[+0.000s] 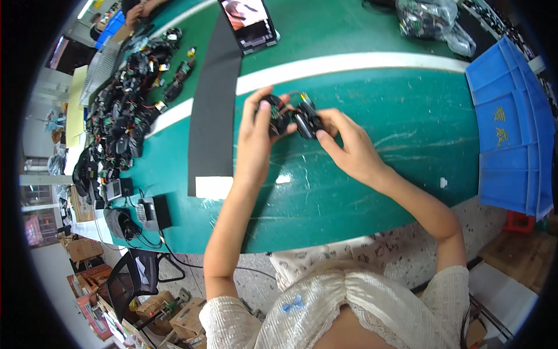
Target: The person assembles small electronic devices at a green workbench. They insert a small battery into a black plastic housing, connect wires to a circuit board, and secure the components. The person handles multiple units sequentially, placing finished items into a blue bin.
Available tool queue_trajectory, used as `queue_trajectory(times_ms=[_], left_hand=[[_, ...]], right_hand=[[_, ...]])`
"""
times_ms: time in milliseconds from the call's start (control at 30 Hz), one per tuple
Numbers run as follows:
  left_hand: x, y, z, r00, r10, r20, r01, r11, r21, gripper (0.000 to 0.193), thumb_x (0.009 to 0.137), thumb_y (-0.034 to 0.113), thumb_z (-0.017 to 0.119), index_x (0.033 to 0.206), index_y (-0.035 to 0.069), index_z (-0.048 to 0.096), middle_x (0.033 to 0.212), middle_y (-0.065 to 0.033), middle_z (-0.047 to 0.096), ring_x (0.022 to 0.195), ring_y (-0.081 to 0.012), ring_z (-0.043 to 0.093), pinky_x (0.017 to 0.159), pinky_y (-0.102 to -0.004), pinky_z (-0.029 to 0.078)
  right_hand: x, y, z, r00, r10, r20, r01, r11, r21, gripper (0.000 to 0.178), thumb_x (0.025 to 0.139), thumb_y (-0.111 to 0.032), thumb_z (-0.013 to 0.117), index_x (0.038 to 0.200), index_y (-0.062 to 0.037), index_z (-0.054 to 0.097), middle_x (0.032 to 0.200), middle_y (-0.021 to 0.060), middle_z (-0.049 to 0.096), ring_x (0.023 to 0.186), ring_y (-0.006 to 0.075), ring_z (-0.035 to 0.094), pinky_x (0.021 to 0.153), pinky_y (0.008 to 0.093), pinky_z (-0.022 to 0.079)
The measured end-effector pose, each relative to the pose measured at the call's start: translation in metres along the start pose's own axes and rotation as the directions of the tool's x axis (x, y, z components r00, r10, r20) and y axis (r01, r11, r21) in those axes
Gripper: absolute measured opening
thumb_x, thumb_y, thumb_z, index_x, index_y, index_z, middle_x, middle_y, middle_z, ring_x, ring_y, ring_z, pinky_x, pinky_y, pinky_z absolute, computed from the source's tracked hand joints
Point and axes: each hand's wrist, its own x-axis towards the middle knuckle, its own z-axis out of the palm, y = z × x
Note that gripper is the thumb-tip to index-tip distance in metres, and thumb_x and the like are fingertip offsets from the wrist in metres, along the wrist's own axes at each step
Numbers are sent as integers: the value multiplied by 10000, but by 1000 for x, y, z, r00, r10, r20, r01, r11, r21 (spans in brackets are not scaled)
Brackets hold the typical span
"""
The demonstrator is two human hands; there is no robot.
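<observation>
Over the green table, my left hand has its fingers curled round a black rounded electronic part with thin wires on it. My right hand pinches a second black part, glossy on its near side, between thumb and fingers. The two pieces are held close together; whether they are joined is hidden by the fingers. A yellow-and-white connector on a thin wire sticks up just beyond them. Their exact kind is too small to tell.
Many similar black wired parts are heaped at the left. A dark mat strip leads toward a propped screen. Blue bins stand at the right edge, a plastic bag behind. Another person's hand shows far left.
</observation>
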Motion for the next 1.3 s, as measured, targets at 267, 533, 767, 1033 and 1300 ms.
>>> queue_trajectory(times_ms=[267,533,767,1033,1300], left_hand=[[0,-19,3,914,405,34,-346,731,588,236,964,102,395,1187,32,428,1036,-113,555,868,-137,565,691,-263,503],[-10,-21,6,957,48,285,-112,971,211,404,997,345,268,1138,20,462,971,-69,543,775,-95,546,623,-230,502],[-21,-21,18,873,-145,466,52,977,206,362,897,226,571,1161,4,462,889,-73,585,719,-104,563,608,-230,499],[-16,-17,6,840,-230,492,371,905,-210,408,920,339,512,1188,37,449,971,-138,598,764,-175,619,614,-261,527],[15,-12,-12,972,-120,203,206,853,-480,324,940,345,471,1093,59,476,976,-119,593,787,-165,606,607,-265,524]], right_hand=[[9,-17,-22,967,-252,-34,227,915,-334,150,874,-67,510,997,-9,574,820,119,561,755,281,556,655,368,444],[15,-24,-47,1000,-1,30,-2,995,96,199,922,-132,482,880,20,602,759,63,553,668,147,518,629,270,425],[19,-9,-59,911,339,234,-403,852,333,263,953,-201,457,918,9,612,755,-8,553,683,48,497,616,203,425],[30,-32,-45,976,158,152,-219,690,690,307,969,-220,426,1133,25,513,857,71,610,737,115,574,702,247,483],[203,51,-6,949,-214,-231,194,975,-103,578,855,-348,608,1197,72,407,1094,207,550,970,254,548,839,351,447]])
